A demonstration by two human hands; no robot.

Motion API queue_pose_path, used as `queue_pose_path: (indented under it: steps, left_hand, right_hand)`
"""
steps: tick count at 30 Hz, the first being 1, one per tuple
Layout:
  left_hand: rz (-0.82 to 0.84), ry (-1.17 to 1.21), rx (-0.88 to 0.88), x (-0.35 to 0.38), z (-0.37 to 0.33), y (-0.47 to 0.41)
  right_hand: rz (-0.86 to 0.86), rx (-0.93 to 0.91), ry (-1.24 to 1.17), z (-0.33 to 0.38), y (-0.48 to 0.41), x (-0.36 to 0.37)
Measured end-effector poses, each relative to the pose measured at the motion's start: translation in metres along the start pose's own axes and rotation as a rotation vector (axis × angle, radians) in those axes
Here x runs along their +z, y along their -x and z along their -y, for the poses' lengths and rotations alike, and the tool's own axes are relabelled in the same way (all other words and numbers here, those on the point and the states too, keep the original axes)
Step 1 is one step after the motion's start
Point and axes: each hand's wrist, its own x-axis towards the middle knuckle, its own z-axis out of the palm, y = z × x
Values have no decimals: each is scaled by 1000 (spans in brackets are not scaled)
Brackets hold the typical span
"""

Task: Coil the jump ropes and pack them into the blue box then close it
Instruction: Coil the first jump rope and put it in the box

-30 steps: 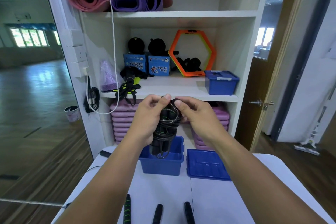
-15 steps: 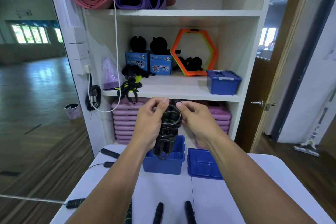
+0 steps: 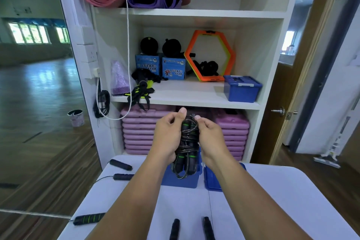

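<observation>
- The left hand curls its fingers round the middle of the coiled jump rope, thumb raised at the top. The right hand pinches the upper end from the other side, apparently securing the last turn of cord.
- The bundle hangs upright in the air. Its black handles with green bands lie side by side with cord wound across them, and one slack loop dangles at the bottom.
- Below it on the white table stands the blue box, open. Its lid lies flat just beside it on the right, partly hidden by the right wrist.
- Risk: the wrap looks loose (the turns sit unevenly), so if the right-hand pinch lets go before the end is tucked, the cord could spring open.
- Risk: the dangling loop could catch on the box rim on the way down and leave cord hanging outside, which would stop the lid from seating.
- Further out, other ropes are not yet coiled: a green-striped handle lies at the left edge and two black handles at the near edge. Their cords could snag a forearm.
</observation>
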Motion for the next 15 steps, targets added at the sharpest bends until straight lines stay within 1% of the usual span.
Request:
queue_pose_path:
  steps: [5,10,13,15]
  left_hand:
    - [-49,50,-74,-11,1,-7]
    - [-89,58,-113,-28,2,-14]
    - [-101,53,-102,-41,8,-19]
    - [-104,73,-59,-49,10,-22]
  right_hand:
    - [-64,16,-88,-12,0,23]
    - [-97,-41,-62,-22,-1,43]
    - [-101,-82,-26,-28,-2,55]
    - [-105,-99,4,-30,-5,61]
